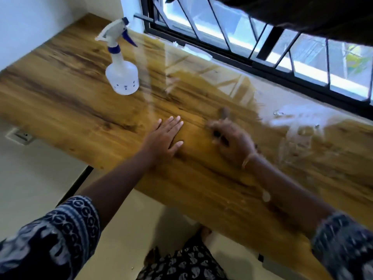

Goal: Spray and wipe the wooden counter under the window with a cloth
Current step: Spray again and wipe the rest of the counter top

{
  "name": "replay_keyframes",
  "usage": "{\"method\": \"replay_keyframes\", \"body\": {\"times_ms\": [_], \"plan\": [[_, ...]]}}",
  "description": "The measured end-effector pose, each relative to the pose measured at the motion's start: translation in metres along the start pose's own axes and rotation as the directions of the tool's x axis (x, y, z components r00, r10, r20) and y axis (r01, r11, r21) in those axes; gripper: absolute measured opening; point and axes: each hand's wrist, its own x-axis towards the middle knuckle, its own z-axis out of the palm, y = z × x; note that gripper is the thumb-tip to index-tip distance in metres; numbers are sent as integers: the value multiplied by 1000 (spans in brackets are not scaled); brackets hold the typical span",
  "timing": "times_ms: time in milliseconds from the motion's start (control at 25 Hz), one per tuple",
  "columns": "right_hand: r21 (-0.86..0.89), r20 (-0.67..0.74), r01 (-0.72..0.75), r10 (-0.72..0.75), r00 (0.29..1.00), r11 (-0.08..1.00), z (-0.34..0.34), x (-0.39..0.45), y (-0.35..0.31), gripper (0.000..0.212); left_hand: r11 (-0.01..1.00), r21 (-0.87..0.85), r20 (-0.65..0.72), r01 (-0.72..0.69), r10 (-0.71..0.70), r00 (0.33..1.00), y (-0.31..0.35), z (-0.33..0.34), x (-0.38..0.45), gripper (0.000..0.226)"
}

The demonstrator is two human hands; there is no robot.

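Wooden counter (80,93), its grain running in warm brown streaks, stretches beneath a black-framed window (262,63) fitted with dark bars, and its surface near the glass shines with a wet, reflective sheen. A person leans over it from the near edge, both forearms reaching out of dark patterned sleeves (60,229). Left hand (165,138) lies flat on the wood near the middle of the counter, fingers straight and close together, palm down, holding nothing. Right hand (232,140), just beside it and slightly nearer the window, is smeared by motion blur; its fingers appear curled, but whether they grip anything cannot be told from this view. A thin bangle (249,159) circles the right wrist. To the right of that hand, a pale, whitish streak (296,122) spreads across the damp wood; blur makes it impossible to say whether it is a cloth or liquid. White spray bottle (122,75) with a blue-trimmed trigger head stands upright on the counter, well apart from both hands, towards the left end and close to the white wall (30,21). Below the counter's edge, a wall socket (20,136) shows at left above a pale floor (30,188).
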Motion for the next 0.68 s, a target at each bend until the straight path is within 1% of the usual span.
{"method": "replay_keyframes", "body": {"times_ms": [40,80,120,160,200,240,280,320,360,400,440,480,520,560,600,640,680], "plan": [[75,133,187,-196,972,979,10,-29,-18,42,1000,7,-3,-9,9,1000,11,2,16,66],[112,266,342,-360,894,933,17,-60,-28,44,1000,2,-9,-15,15,1000,22,3,36,66],[109,361,466,-472,804,878,19,-79,-28,48,1000,-19,-20,-14,14,1000,33,4,57,65],[103,417,535,-524,742,839,15,-82,-15,50,999,-46,-30,-2,1,1000,43,5,77,64],[101,408,549,-538,738,830,5,-70,7,50,997,-70,-34,13,-16,999,52,7,96,63],[73,345,496,-489,801,865,-6,-50,35,47,996,-86,-37,28,-31,999,60,9,113,62],[27,235,396,-391,890,918,-18,-24,65,43,995,-96,-38,41,-45,998,68,13,129,61],[-39,110,266,-261,959,963,-34,4,96,41,992,-112,-33,55,-59,998,77,16,145,61],[-111,17,109,-108,994,988,-53,30,127,41,988,-134,-21,77,-80,997,83,19,157,61],[-166,-26,-73,70,997,983,-69,50,161,44,984,-149,-8,98,-100,995,89,22,166,61],[-186,-58,-259,253,966,948,-83,64,192,45,984,-140,2,112,-113,994,96,27,175,61],[-184,-97,-401,389,916,898,-92,72,215,47,988,-105,-2,117,-118,993,101,32,180,62],[-188,-132,-479,461,878,858,-97,76,228,48,992,-64,-15,113,-114,993,103,36,182,62],[-187,-150,-522,501,853,832,-96,77,228,48,993,-40,-26,108,-110,994,103,38,184,62],[-191,-153,-510,487,860,839,-91,73,220,48,994,-33,-33,106,-108,994,102,39,186,62],[-200,-134,-421,401,906,885,-82,65,204,49,994,-27,-41,108,-109,993,100,39,185,62],[-204,-89,-269,256,963,941,-70,54,184,49,994,-21,-46,110,-111,993,99,39,184,62]]}}
